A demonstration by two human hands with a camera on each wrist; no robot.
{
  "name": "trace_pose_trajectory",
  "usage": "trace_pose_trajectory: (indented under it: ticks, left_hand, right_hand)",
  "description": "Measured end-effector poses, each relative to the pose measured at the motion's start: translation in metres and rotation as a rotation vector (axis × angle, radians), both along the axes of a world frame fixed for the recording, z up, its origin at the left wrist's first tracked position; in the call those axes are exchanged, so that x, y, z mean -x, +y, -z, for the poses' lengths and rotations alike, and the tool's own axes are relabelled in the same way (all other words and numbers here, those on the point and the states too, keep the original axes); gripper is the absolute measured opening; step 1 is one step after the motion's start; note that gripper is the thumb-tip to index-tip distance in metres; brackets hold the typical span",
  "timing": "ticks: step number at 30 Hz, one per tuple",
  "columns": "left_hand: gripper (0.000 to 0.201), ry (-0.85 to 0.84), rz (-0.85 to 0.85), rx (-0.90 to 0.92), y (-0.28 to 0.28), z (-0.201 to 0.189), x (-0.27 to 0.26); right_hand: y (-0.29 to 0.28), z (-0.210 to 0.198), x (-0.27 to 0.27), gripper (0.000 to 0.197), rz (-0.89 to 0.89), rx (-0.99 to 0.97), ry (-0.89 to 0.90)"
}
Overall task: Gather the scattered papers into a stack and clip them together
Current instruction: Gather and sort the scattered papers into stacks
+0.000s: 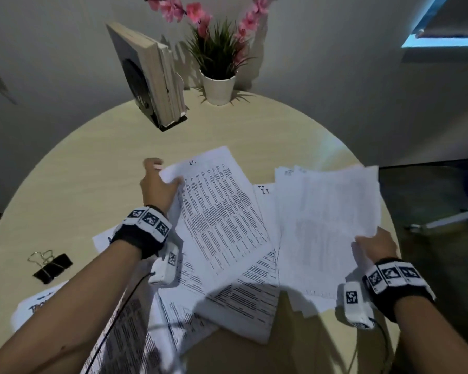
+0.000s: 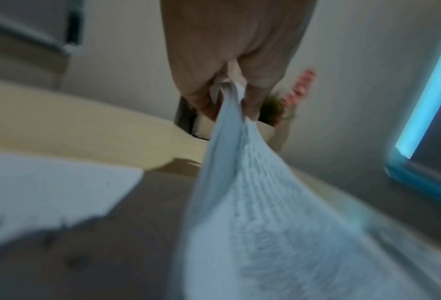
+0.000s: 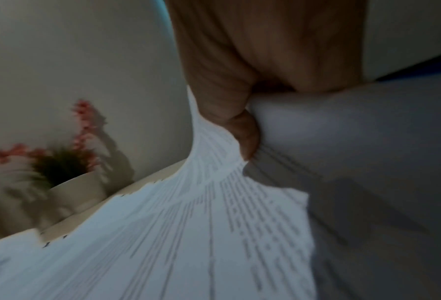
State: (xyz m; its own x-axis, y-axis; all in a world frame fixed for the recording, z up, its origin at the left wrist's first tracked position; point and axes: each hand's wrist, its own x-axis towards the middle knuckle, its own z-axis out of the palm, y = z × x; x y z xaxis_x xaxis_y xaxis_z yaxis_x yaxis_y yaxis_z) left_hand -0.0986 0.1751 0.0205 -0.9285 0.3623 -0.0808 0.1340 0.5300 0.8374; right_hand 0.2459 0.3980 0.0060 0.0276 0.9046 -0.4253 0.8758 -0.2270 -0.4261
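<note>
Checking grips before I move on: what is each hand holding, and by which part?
The left hand pinches a printed sheet at its far left corner. The right hand grips a bundle of papers at its near right corner.

Matt printed paper sheets (image 1: 222, 211), pale wood-grain table (image 1: 92, 157), wire-handled black binder clip (image 1: 53, 267).

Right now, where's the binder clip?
In the head view, the binder clip lies on the table's left side, just left of the left forearm, untouched.
</note>
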Motion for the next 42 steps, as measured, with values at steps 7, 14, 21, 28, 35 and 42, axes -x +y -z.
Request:
trace_pose_trajectory:
  ticks: [7,14,21,28,35,42]
  left_hand:
    - [0.026,-0.552,-0.071,0.054,-0.017,0.038,-0.057]
    - [0.03,-0.541,0.096,0.293,-0.048,0.048,-0.062]
    - [0.068,-0.989,-0.076,-0.274,-0.047,0.05,-0.064]
    - [0.033,-0.539,0.118,0.013,-0.045,0.017,-0.089]
    - [0.016,-0.101,0.222,-0.576,-0.048,-0.127,-0.081]
    - [0.053,-0.095,0.348,-0.681,-0.078,-0.134,-0.09]
  right_hand:
    - [-0.038,-0.005,0.055,0.044,-0.465,0.026,0.14]
    - [-0.038,-0.107,0.1,0.036,-0.387,-0.244,0.786]
    - [-0.076,-0.04,0.111,0.048,-0.435,0.177,0.605]
    - [-0.124,0.005,0.116,0.056,-0.438,0.233,0.555]
    - [-0.103,-0.103,0.122,0.011,-0.308,-0.065,1.028]
    - [-0.128,-0.131,0.107,0.054,-0.291,-0.151,1.199]
